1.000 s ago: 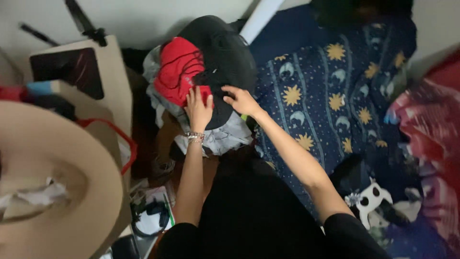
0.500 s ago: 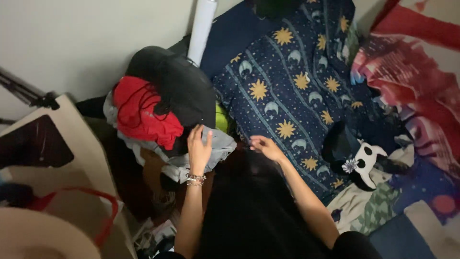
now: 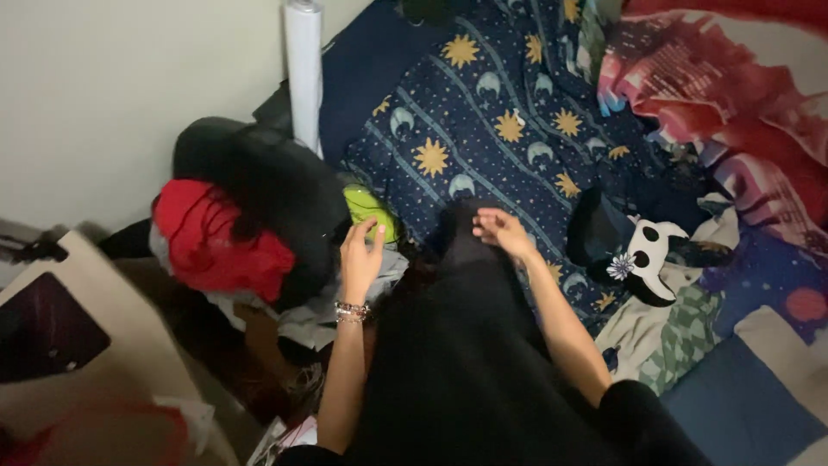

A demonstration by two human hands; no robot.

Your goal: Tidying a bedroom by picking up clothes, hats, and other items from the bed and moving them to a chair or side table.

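Note:
My left hand [image 3: 360, 257], a beaded bracelet on its wrist, hovers flat with fingers apart beside a heap of clothes. That heap holds a black garment [image 3: 259, 177], a red garment [image 3: 211, 242], a lime green piece [image 3: 371, 210] and a grey cloth [image 3: 392, 263] just under the fingertips. My right hand [image 3: 502, 233] has its fingers curled on the top edge of a large black cloth [image 3: 457, 345], which spreads from there down over my lap. The cloth's top lies on the navy bedspread [image 3: 483, 121] with suns and moons.
A white rolled tube [image 3: 304, 73] leans on the pale wall behind the heap. A black-and-white plush toy [image 3: 647, 252] lies on the bed to the right, below a red patterned blanket [image 3: 716, 95]. A beige board [image 3: 129, 354] stands at lower left.
The view swung left and down. My right hand left the heap and came over to the bed, closing on the black cloth's edge. My left hand drew back slightly from the pile.

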